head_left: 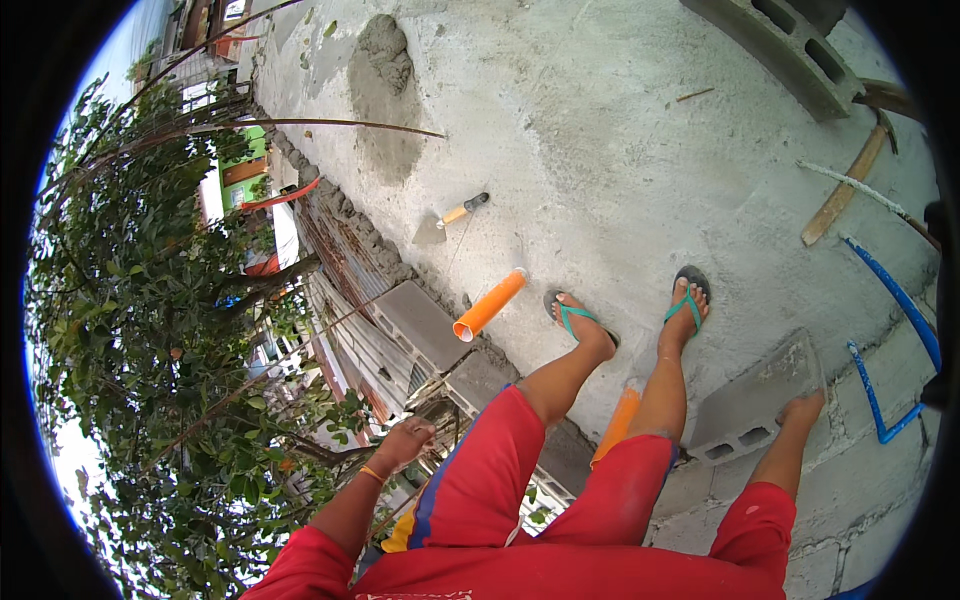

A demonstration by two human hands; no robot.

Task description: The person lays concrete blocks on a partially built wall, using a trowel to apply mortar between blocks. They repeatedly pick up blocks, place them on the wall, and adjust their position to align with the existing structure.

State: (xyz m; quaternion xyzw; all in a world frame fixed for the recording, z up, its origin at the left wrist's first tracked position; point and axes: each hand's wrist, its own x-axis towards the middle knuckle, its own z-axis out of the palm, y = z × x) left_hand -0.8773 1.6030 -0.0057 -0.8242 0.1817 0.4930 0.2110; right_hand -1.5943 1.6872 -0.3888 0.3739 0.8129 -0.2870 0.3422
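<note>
A grey hollow concrete block (752,392) is by my right leg, two of its openings facing me. My right hand (803,408) grips its right-hand edge, the fingertips hidden behind the block. Out to the left, my left hand (403,443) hangs in the air with its fingers curled, and I see nothing in it. Ahead of my feet, an orange pipe (490,303) sticks up beside the wall. Another orange pipe (617,425) shows between my legs. A trowel (452,218) with a dark-ended handle lies on the concrete floor (590,170).
Laid blocks (425,325) form a low wall at the left, with metal roofing and a tree (130,300) beyond. Wet mortar (385,55) lies far off. At right are a wooden piece (845,190), blue pipes (900,300) and a block wall (860,480). Another hollow block (775,50) rests far right.
</note>
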